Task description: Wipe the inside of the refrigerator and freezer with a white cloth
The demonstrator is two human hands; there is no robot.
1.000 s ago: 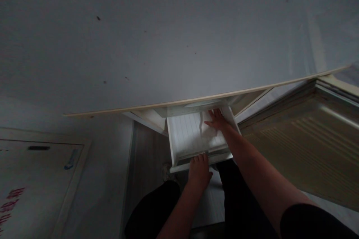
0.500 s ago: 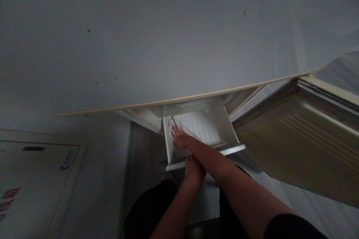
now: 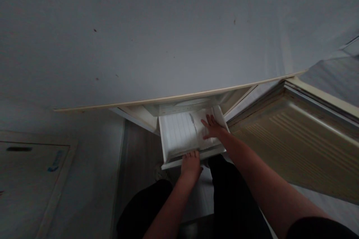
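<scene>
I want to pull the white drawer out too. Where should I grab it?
Grab the drawer's front edge, coming from in front and below, where the left hand is now. That front lip sticks out toward you under the tabletop, so fingers can likely curl over it. The right hand lies flat inside.

Single view, worn on the head, looking steeply down and forward from above a wide white counter (image 3: 157, 37) whose top fills the upper half of the frame at close range. Past its near edge, sees into an open white drawer (image 3: 179, 134) at arm's length, with both bare forearms running in from the bottom edge, the left hand (image 3: 191, 162) at the drawer front and the right hand (image 3: 211, 127) inside. Lower still, takes in dark-clad legs and floor, an open ribbed door (image 3: 303, 145) slanting along the right.
</scene>
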